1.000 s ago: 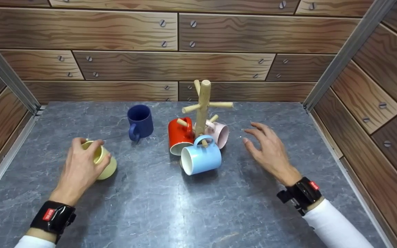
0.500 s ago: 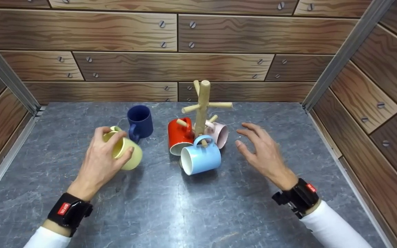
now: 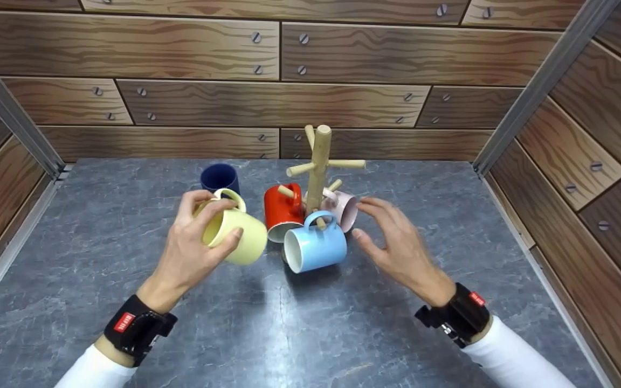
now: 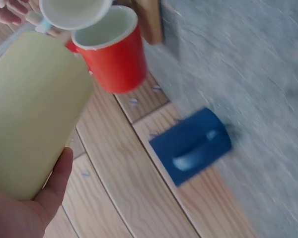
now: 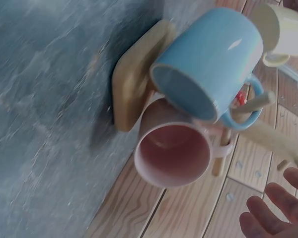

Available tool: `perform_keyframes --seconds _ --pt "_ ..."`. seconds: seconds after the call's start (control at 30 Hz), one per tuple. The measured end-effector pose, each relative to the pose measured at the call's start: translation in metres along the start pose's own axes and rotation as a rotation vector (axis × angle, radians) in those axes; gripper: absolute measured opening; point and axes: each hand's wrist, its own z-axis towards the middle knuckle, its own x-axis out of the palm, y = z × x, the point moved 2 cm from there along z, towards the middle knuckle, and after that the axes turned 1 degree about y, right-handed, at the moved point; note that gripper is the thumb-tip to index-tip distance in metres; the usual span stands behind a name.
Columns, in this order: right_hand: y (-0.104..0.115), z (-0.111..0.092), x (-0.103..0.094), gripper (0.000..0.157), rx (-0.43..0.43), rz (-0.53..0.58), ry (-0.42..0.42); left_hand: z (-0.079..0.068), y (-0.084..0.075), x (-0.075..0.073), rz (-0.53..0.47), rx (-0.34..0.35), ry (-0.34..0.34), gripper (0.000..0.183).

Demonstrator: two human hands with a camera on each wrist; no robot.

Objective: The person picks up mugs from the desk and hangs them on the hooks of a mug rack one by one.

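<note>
My left hand grips a yellow mug by its rim, thumb outside; the mug is tilted above the table, its handle turned up and away. In the left wrist view the yellow mug fills the left side. A wooden mug tree carries a red mug, a light blue mug and a pink mug on its lower pegs. Right of the tree, my right hand holds nothing, its fingers relaxed and close to the pink mug. The tree's upper pegs are bare.
A dark blue mug stands upright on the grey marbled table, partly hidden behind the yellow mug. Wood-patterned panels enclose the back and sides. The mug tree's wooden base shows in the right wrist view.
My left hand has carried the yellow mug rightward toward the mug tree, turning its handle into view. The right hand has moved left, closer to the pink mug. The hanging mugs stay put.
</note>
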Motion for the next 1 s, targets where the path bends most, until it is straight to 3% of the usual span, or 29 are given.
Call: perform_keyframes --seconds 0.27,0.47,0.67,1.0 --pt "0.020 0.010 0.008 0.047 -0.069 0.031 0.038 0.004 -0.006 0.016 -0.121 0.187 0.004 0.039" --pt "0.032 0.019 0.016 0.043 -0.112 0.080 0.049 0.011 -0.012 0.026 -0.196 0.255 0.029 0.039" --pt "0.042 0.027 0.027 0.030 -0.057 0.186 0.047 0.018 -0.017 0.036 -0.265 0.319 0.045 0.040" --pt "0.041 0.044 0.038 0.035 0.152 0.342 0.094 0.026 -0.025 0.050 -0.289 0.404 0.074 0.042"
